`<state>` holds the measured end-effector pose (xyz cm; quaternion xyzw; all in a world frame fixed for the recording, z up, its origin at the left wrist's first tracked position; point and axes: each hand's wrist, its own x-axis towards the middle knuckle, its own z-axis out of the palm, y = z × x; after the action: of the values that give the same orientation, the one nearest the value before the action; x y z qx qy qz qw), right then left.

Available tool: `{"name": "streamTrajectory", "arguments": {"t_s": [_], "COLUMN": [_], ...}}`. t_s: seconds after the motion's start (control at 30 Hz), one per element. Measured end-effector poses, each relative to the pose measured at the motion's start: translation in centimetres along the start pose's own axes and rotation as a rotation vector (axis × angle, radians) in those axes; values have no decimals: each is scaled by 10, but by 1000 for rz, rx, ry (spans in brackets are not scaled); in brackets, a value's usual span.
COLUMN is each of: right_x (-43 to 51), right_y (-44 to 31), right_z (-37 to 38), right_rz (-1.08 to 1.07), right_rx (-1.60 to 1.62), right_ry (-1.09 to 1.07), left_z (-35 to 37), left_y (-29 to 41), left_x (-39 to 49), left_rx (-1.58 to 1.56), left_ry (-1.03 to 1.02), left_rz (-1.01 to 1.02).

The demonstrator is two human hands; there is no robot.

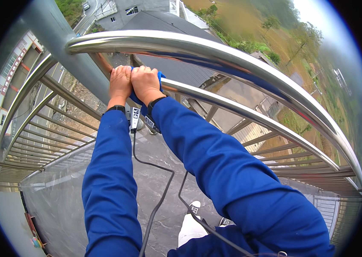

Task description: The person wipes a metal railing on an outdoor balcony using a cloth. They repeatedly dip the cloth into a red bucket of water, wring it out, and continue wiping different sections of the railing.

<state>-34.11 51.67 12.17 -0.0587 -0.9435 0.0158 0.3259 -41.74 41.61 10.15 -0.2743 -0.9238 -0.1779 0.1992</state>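
My left hand (120, 83) and my right hand (146, 83) are side by side on the second rail (200, 94) of a stainless steel balcony railing. Between them and beneath my right hand shows a bunched blue cloth (135, 97). Both hands are curled over the cloth and rail, knuckles up, with the fingertips hidden on the far side. My left hand is the nearer one to the thick grey post (81, 69). Above my hands arches the polished top handrail (181, 41). Each wrist wears a black strap, and small boxes with printed codes hang just below.
Dark cables (160, 200) run from the wrist boxes towards my body. Grey marble-patterned tiles (155, 154) lie under my feet. Railing bars (62, 120) fan out on the left. Beyond the railing is a drop to a dark tiled roof (168, 25) and a road.
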Motion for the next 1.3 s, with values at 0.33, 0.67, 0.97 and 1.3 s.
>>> {"name": "streamTrajectory", "arguments": {"t_s": [0.33,0.67,0.97,1.3], "right_x": [-111,-296,-443,-535], "right_y": [159,387,567,654], "right_z": [-112,-295,-418,-489], "right_rz": [-55,2,197,450], "right_rx": [32,-124,-364,-601], "right_ry": [-111,8,-25,68], "left_z": [9,17,34,41], "left_y": [195,482,723,936], "left_x": [-61,-148,-222,-263], "left_rx": [-59,-219,-249,-441], "left_ry": [202,195,78,-14], "left_rz": [50,227,464,871]}}
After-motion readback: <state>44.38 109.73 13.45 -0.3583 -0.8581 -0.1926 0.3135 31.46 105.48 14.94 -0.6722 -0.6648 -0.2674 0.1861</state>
